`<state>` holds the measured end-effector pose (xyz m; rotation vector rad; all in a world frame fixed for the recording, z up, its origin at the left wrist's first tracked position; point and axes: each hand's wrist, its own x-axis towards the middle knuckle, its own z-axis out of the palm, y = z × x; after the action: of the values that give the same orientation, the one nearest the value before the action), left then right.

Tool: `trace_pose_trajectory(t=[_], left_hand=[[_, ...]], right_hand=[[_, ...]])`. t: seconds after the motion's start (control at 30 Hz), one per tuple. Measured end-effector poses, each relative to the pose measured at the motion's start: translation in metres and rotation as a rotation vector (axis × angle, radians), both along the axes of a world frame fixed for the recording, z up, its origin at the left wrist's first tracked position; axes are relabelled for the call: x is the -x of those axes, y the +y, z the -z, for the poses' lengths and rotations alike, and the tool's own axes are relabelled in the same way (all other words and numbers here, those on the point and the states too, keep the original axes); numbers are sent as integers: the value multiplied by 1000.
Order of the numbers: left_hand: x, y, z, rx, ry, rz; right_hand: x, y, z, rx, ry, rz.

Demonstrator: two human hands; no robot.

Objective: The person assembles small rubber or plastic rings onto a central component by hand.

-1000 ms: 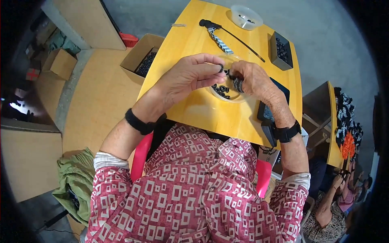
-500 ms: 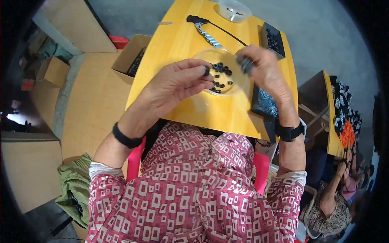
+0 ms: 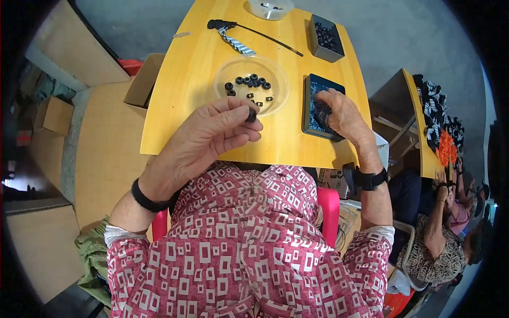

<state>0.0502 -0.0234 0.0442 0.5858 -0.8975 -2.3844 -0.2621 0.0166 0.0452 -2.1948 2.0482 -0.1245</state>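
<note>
Between thumb and fingers my left hand (image 3: 204, 127) pinches a small black cylindrical part (image 3: 251, 114), close to the near rim of a shallow clear dish (image 3: 285, 98). Black ring-shaped pieces (image 3: 254, 78) and smaller black bits (image 3: 269, 99) lie scattered in that dish. My right hand (image 3: 347, 117) reaches down into a black tray (image 3: 306, 125) of tiny bluish, shiny parts (image 3: 318, 85). Its fingers are curled round something dark that I cannot make out, partly hidden by the hand.
Farther back stand a dark bin (image 3: 328, 52) of black round pieces and a clear bowl (image 3: 271, 11). A thin black rod (image 3: 273, 40) and a grey-and-white braided strap (image 3: 237, 44) lie behind the dish. Another person (image 3: 435, 241) sits at the right by a second table.
My right hand has moved from beside the dish down into the tray of tiny parts. My left hand still holds the black part, now just nearer than the dish. The view has shifted right.
</note>
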Motion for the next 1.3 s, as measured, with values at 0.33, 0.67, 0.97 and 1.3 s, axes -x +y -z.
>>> trace_pose_trajectory(t=[0.33, 0.67, 0.97, 1.3], left_hand=[[20, 11, 2, -47, -28, 32], [34, 14, 11, -55, -26, 22], [37, 13, 19, -146, 29, 66], [38, 16, 22, -48, -29, 77]], right_hand=[[10, 7, 9, 65, -341, 165], [18, 12, 24, 227, -672, 219], [3, 18, 12, -27, -232, 119], [-3, 5, -4, -137, -216, 163]])
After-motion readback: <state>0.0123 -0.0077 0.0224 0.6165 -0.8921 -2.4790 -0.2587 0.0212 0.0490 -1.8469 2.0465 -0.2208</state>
